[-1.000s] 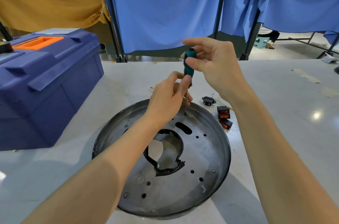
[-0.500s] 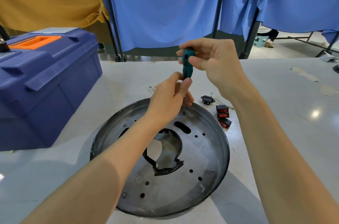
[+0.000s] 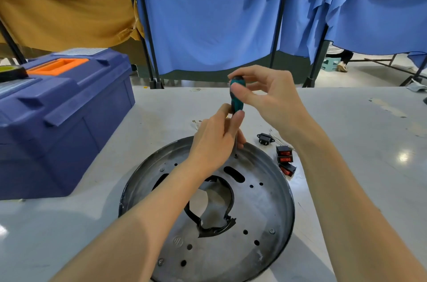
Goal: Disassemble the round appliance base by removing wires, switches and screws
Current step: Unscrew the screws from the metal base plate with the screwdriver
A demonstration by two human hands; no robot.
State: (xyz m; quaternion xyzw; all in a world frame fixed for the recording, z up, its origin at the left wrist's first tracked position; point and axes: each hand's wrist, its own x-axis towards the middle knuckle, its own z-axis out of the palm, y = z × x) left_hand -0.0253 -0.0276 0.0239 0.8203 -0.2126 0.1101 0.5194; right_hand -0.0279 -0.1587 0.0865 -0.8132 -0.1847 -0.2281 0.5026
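Your right hand pinches the teal screwdriver up top to twirl it, and your left hand curls round its shaft to steady the tip on the screw in the round base, lower centre of frame.

A pale grey table carries everything. A round metal base lies flat on it, hollow side up. To the left of the base, apart from it, stands a closed blue toolbox with an orange handle. Just off the base's far right rim sits a small black socket. Three red switches lie in a close row beside the same rim.
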